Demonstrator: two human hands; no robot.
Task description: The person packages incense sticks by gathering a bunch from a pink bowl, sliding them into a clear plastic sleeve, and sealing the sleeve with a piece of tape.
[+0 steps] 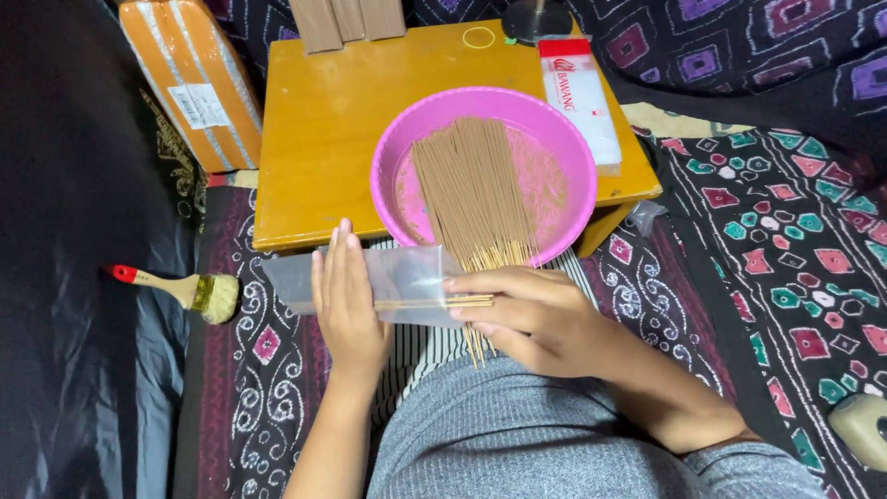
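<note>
Right fingers: the right hand (531, 310) pinches a thin bundle of brown incense sticks (434, 302) between thumb and fingertips, the sticks lying level and pointing left into the mouth of a clear plastic sleeve (370, 282)
Left fingers: the left hand (346, 305) lies flat with fingers straight and together, pressing down on the clear plastic sleeve, gripping nothing
Sleeve: long, see-through, lying crosswise over the person's lap, just below the near edge of the low table
Loose sticks: a few more sticks jut out below the right hand toward the striped cloth (434, 346) on the lap
Basin: a round pink basin (573, 152) sits on the low yellow wooden table (323, 129), holding a large heap of the same brown sticks (476, 189), their ends hanging over the near rim
Beside the basin: a flat white packet with a red top (577, 97) lies on the table at the right
Further left: a small paintbrush with a red-tipped handle (180, 288) rests on the patterned floor cloth (785, 249); an orange striped package (194, 79) leans beside the table
</note>
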